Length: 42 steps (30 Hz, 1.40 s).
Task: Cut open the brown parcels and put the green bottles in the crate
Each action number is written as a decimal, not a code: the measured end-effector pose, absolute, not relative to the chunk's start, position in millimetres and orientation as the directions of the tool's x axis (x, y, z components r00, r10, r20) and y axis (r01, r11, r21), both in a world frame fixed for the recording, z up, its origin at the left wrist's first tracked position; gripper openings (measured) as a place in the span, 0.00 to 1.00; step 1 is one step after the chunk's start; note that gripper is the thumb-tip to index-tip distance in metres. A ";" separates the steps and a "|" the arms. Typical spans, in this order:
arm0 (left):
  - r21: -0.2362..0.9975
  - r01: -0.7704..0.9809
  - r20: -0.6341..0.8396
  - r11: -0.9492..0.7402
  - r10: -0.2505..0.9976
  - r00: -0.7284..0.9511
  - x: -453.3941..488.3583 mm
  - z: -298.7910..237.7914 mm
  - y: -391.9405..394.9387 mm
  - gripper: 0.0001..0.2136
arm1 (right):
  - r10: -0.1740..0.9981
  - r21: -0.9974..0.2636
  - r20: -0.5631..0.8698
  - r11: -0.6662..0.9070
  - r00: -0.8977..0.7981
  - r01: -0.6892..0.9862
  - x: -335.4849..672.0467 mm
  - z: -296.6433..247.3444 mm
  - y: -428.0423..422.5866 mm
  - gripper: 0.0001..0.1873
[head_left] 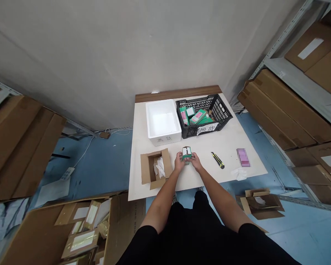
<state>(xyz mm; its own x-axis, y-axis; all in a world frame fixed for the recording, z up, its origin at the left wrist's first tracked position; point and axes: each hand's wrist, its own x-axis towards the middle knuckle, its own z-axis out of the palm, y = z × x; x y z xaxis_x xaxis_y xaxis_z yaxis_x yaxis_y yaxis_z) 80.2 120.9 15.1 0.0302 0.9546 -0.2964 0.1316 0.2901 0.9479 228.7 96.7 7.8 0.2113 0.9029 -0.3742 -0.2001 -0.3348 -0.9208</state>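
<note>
Between my two hands, above the front part of the white table, is a small green-and-white box (187,152). My left hand (179,161) grips its left side, and my right hand (194,161) holds its right side with the fingers curled round it. Left of my left hand stands an open cardboard box (145,170) with crumpled white paper (160,167) inside. To the right of my right hand lies a yellow-and-black utility knife (217,160). What the small box contains cannot be made out.
Behind my hands stand a white foam box (165,141) and a black plastic crate (188,131) with several green-and-pink boxes (198,116). A blurred purple item (243,157) and white paper (239,173) lie at right. Cartons fill the shelves (306,77) and a large carton (124,224).
</note>
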 end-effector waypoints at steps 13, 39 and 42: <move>0.980 0.174 0.105 -0.096 0.994 -0.043 202.5 131.9 250.6 0.28 | 0.989 -0.988 -0.016 0.007 0.147 -0.156 364.9 125.1 249.3 0.32; 0.955 0.259 0.124 -0.145 0.988 0.095 308.4 191.6 366.5 0.26 | 0.908 -0.942 0.250 0.147 0.336 0.302 509.4 190.3 334.9 0.33; 0.954 0.220 0.191 -0.205 0.978 0.087 270.5 197.8 347.6 0.23 | 0.931 -0.931 0.269 0.186 0.247 0.315 454.0 196.3 317.4 0.31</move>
